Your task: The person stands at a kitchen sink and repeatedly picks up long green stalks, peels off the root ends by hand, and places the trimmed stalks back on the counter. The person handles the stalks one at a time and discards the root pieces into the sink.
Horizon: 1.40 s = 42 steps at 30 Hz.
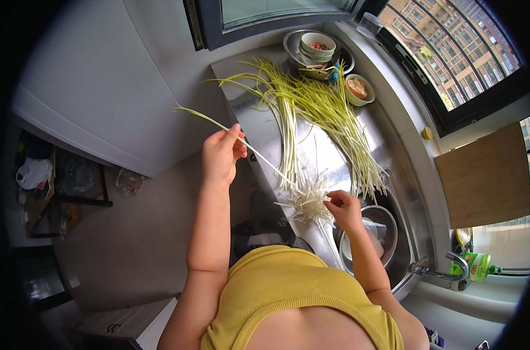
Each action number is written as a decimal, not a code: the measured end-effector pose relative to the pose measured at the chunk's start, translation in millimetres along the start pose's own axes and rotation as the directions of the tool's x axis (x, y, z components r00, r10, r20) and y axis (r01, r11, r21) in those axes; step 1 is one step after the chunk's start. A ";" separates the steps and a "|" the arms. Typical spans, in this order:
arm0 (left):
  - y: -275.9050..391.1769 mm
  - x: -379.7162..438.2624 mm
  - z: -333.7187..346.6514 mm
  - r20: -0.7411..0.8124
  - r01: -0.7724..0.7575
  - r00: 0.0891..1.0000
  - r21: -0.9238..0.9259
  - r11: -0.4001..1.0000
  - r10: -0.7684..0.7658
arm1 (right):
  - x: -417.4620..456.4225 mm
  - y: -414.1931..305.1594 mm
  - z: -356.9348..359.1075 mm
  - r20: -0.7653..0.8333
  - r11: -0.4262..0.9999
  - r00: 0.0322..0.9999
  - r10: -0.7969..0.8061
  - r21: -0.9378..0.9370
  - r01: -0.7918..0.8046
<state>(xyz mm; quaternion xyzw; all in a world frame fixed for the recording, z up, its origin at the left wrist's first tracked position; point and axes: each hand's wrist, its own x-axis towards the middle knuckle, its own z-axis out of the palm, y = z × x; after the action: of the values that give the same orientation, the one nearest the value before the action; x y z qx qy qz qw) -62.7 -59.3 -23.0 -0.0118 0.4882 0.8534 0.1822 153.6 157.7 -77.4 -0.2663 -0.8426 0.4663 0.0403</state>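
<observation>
My left hand (223, 151) pinches one long garlic-chive-like stalk (260, 156) between thumb and fingers. The stalk's yellow-green tip points up and left, and its white end reaches down over the steel counter (258, 127). Thumb and fingertips of my right hand (346, 209) are drawn together at the edge of a heap of thin white peelings (313, 203). Whether a scrap is between them is too small to tell. Beyond the heap lies a narrow bunch of similar stalks (287, 144), with a larger bunch (335, 118) to its right.
At the back, a steel basin (291, 41) holds stacked bowls (317, 46). A bowl of food (360, 89) stands beside the stalks. On the right are a sink (407, 245) with a metal bowl (392, 223), a faucet (457, 267), a green bottle (477, 267) and a wooden board (483, 177).
</observation>
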 end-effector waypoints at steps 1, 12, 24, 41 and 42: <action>-2.1 -0.7 1.7 0.008 0.008 1.000 0.002 1.000 -0.008 | 0.8 -4.9 -1.3 -0.017 0.999 0.999 -0.035 -0.034 0.035; -40.7 -7.8 18.0 0.093 0.104 0.988 0.165 0.981 -0.120 | 5.1 -44.4 -19.5 -0.115 0.966 0.965 -0.237 0.079 0.247; -94.7 21.2 52.9 0.369 -0.203 0.929 0.527 0.826 -0.007 | 40.6 -30.5 16.9 -0.041 0.885 0.998 -0.049 0.462 0.062; -147.6 12.5 5.1 0.245 -0.249 0.967 0.966 0.068 0.073 | 88.1 64.9 -59.3 -0.582 0.865 0.729 -0.360 -0.500 0.028; -145.7 15.3 4.4 0.195 -0.195 0.981 0.969 0.152 0.020 | 86.9 60.5 -56.8 -0.570 0.880 0.735 -0.367 -0.469 0.076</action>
<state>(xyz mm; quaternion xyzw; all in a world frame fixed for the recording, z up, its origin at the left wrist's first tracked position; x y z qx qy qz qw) -29.3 15.6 -144.6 0.2017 0.9100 0.3428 0.1177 122.1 269.1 -110.0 -0.3070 -0.8818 0.1479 0.3260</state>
